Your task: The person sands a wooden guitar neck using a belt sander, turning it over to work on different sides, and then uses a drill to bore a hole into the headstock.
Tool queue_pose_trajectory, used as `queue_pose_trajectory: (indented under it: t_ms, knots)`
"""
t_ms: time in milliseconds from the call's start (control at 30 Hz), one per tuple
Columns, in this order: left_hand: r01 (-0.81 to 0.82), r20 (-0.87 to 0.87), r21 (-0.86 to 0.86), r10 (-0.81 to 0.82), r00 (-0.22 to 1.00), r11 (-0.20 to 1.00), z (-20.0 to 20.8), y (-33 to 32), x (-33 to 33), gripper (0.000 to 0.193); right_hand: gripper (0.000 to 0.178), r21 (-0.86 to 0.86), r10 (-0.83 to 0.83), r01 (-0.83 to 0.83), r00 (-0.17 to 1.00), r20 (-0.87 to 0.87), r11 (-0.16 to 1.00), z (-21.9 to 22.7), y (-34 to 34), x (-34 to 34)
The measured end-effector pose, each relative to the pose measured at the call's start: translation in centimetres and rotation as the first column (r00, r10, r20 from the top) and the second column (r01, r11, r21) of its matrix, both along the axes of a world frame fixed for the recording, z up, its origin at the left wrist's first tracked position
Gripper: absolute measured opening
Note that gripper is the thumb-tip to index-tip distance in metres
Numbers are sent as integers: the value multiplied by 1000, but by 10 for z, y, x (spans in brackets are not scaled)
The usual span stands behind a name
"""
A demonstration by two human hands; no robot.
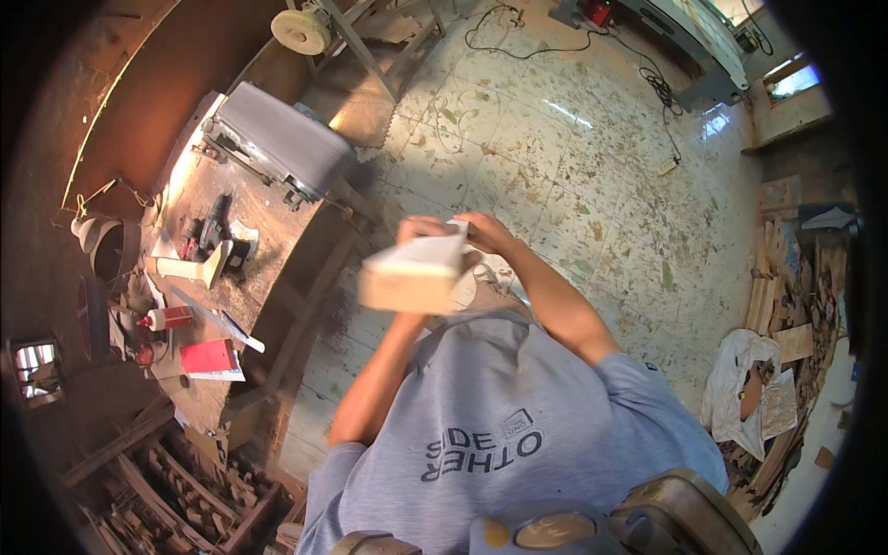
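A pale wooden block [412,285], slightly blurred, is held up in front of my body, with its light front face toward me. My left hand [424,228] grips it from beneath and behind; the fingers show over its far edge, and the palm is hidden by the wood. At the block's far right corner, my right hand [487,233] is closed around the narrow end, its fingertips partly hidden. Both hands are off the workbench, above the tiled floor.
To the left, a workbench [277,236] carries a grey belt sander [277,139], a cordless drill [215,227], a red-and-white bottle [168,318] and a red booklet [207,356]. Wood scraps [777,287] and a white sack [740,379] lie right. A cable [532,54] crosses the stained floor [592,185].
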State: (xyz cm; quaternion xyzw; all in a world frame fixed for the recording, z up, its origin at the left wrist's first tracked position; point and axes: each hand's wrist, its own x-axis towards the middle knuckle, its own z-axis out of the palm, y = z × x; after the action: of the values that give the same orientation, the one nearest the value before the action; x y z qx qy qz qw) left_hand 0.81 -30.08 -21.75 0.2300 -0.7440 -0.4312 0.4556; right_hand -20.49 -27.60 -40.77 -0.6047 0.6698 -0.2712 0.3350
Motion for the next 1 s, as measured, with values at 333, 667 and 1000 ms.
queue_pose_trajectory:
  t_ms: [333, 667, 1000]
  knots:
    - [204, -715, 538, 315, 624, 818, 90, -159, 115, 61, 67, 343, 108, -343, 827, 552, 875, 141, 44, 12]
    - [60, -578, 709, 530, 621, 702, 93, -265, 154, 78, 69, 221, -84, -187, 552, 829, 957, 207, 41, 66]
    - [52, -532, 739, 535, 656, 672, 77, -303, 167, 79, 50, 102, -41, -82, 546, 837, 991, 250, 34, 91]
